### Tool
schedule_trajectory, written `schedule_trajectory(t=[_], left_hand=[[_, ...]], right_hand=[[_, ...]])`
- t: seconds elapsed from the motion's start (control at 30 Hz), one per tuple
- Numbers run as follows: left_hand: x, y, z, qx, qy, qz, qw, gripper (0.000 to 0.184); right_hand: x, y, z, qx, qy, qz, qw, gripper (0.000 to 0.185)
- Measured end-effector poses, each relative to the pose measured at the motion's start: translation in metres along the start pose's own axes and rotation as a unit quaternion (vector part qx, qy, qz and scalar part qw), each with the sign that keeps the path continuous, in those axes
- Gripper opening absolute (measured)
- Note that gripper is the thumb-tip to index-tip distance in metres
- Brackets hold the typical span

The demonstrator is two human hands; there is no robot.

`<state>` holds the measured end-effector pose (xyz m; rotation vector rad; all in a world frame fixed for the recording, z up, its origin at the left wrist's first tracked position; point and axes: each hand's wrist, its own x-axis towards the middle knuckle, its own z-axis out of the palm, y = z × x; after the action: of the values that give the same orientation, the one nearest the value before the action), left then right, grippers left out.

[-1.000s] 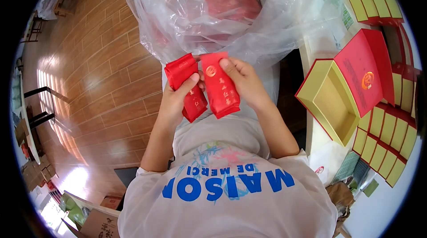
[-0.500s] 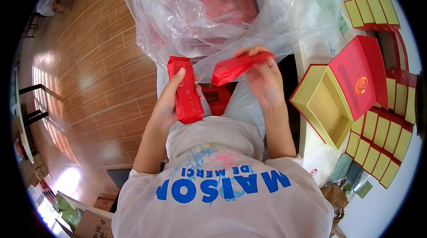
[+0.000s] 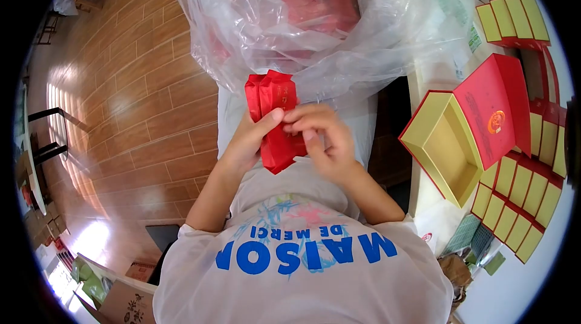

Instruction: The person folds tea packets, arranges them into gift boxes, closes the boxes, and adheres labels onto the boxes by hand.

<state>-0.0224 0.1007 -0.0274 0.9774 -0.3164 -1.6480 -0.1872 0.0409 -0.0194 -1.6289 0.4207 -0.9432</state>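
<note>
Two shiny red foil packets (image 3: 279, 97) with small gold print lie side by side, long sides together, in my left hand (image 3: 247, 139). The thumb of that hand presses across their front. My right hand (image 3: 330, 142) is at the packets' right side, its fingers bent and its thumb apart from them, fingertips at or just over the foil. Part of the packets' lower right side is hidden behind these fingers. Below the right fingers another patch of red shows over my lap; what it is I cannot make out.
Ahead, a large clear plastic bag (image 3: 242, 27) holds red packets (image 3: 318, 0). On the white table at right stands an open red box (image 3: 445, 142) with a gold inside. Several red and gold boxes (image 3: 520, 185) are stacked beyond it. Tiled floor (image 3: 139, 82) lies at left.
My right hand has brought its red packet left, against the one in my left hand. Both packets now rest in the left hand, and the right fingers have loosened.
</note>
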Motion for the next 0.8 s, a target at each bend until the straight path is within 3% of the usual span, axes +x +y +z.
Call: schedule_trajectory(t=[0.03,0.07,0.1,0.13,0.23,0.33,0.4,0.47,0.53,0.6,0.67,0.7,0.8], left_hand=[[0.003,-0.001,-0.001,0.064,0.024,0.022,0.997,0.068],[0.005,-0.002,-0.001,0.127,0.047,0.045,0.99,0.075],[0.007,-0.006,0.004,0.188,0.081,0.136,0.969,0.089],[0.007,-0.006,0.007,0.187,0.078,0.136,0.97,0.089],[0.004,-0.006,0.012,0.306,0.095,0.217,0.922,0.098],[0.008,-0.017,0.001,0.302,0.09,0.263,0.912,0.099],[0.008,-0.014,-0.001,0.264,0.086,0.228,0.933,0.099],[0.007,-0.007,-0.003,0.24,0.101,0.245,0.934,0.099],[0.008,-0.004,-0.011,0.19,0.104,0.19,0.958,0.1],[0.011,-0.001,-0.016,0.168,0.109,0.23,0.952,0.101],[0.007,0.011,-0.018,0.046,0.097,0.264,0.958,0.101],[0.01,0.01,-0.027,0.057,0.111,0.308,0.943,0.101],[0.017,0.034,-0.051,0.012,0.136,0.393,0.909,0.102]], right_hand=[[0.002,0.0,0.003,0.018,0.062,0.032,0.997,0.032],[0.011,-0.005,0.004,0.018,0.062,0.032,0.997,0.032],[0.027,-0.014,0.002,-0.061,0.077,0.027,0.995,0.034],[0.037,-0.017,-0.001,-0.141,0.09,0.022,0.986,0.037],[0.037,-0.009,0.0,-0.228,0.042,0.012,0.973,0.034],[0.04,0.001,0.008,-0.29,0.009,-0.024,0.957,0.019],[0.05,-0.001,0.008,-0.311,-0.012,-0.065,0.948,0.016],[0.066,-0.003,0.005,-0.252,-0.002,0.071,0.965,0.014],[0.102,0.009,-0.008,-0.204,0.107,0.107,0.967,0.016],[0.158,0.025,-0.026,-0.259,0.151,0.096,0.949,0.018],[0.203,0.099,-0.07,-0.532,0.066,-0.063,0.842,0.02],[0.221,0.128,-0.081,-0.535,0.055,-0.071,0.84,0.02],[0.268,0.164,-0.076,-0.512,-0.004,0.046,0.858,0.02]])
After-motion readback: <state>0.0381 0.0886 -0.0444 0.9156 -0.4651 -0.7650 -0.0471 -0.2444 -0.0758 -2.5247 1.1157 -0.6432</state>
